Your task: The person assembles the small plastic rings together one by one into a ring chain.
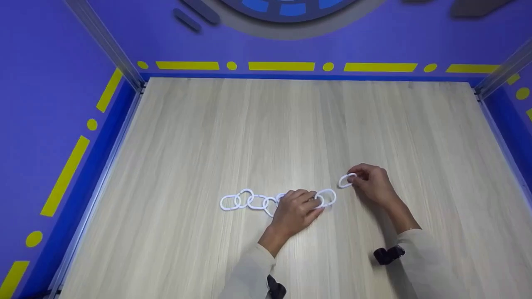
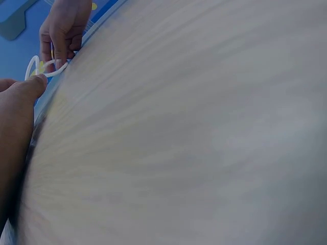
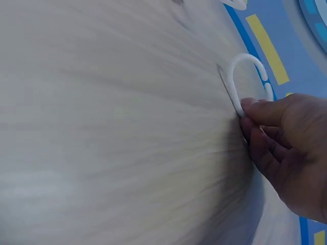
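A chain of several white plastic links (image 1: 258,208) runs across the table left of centre. My left hand (image 1: 294,211) lies over its right part, covering some links, with fingers and thumb gripping it near the end. Beyond those fingers the rightmost link (image 1: 335,196) sticks out. To the right, my right hand (image 1: 373,185) pinches a single white link (image 1: 341,181) between thumb and fingers, apart from the chain. The right wrist view shows that this oval link (image 3: 233,81) has a small gap in its side. In the left wrist view, both hands appear close together at upper left.
The table (image 1: 266,124) has a pale wood-grain top. Blue panels (image 1: 191,50) with yellow dashes stand along its back and sides, with metal posts (image 1: 110,47) at the corners. Black wrist cameras (image 1: 388,254) sit on both light sleeves.
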A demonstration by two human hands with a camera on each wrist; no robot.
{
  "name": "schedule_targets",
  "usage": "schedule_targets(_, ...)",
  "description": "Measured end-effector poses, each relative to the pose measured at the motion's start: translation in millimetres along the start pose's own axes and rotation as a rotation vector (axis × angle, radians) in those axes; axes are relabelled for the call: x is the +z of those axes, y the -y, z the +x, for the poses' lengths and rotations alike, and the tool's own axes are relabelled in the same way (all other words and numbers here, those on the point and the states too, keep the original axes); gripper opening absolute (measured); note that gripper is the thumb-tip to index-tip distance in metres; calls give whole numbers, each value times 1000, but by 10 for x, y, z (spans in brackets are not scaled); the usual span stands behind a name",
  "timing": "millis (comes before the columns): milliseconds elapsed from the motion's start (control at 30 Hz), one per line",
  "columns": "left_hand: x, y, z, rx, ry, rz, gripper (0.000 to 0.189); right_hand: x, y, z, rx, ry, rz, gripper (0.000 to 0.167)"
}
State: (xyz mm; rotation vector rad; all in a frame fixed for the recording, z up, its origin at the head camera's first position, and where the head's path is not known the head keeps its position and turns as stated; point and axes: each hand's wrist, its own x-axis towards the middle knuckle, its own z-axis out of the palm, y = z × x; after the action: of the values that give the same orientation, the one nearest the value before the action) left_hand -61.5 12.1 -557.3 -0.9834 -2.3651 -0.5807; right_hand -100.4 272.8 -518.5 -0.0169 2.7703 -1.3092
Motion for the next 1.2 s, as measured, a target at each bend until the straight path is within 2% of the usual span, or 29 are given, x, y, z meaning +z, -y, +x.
schedule_targets(100,4,2,3,7,-5,5,16,2,-29,-32,-33,24,91,14)
schedule_targets(233,5,5,11,6,7,13,17,-17,-38,-93,-67,136,221,22)
schedule_targets(333,0,3,19,2,21,19,18,-28,-7,-152,-71,202,231,28)
schedule_targets(433,-4,1,24,2,26,29,18,-19,33,-217,-86,218,173,33)
schedule_targets(533,0,2,23,7,23,45,18,9,61,-278,-121,174,141,29)
schedule_targets(633,6,5,18,10,19,52,18,45,78,-333,-166,105,126,15)
schedule_targets(700,9,7,15,8,18,50,17,66,88,-364,-193,86,136,7)
schedule_targets(900,5,6,6,0,20,43,17,120,156,-412,-284,74,159,9)
schedule_targets(1200,-3,8,-2,2,25,32,18,246,250,-406,-495,-92,169,18)
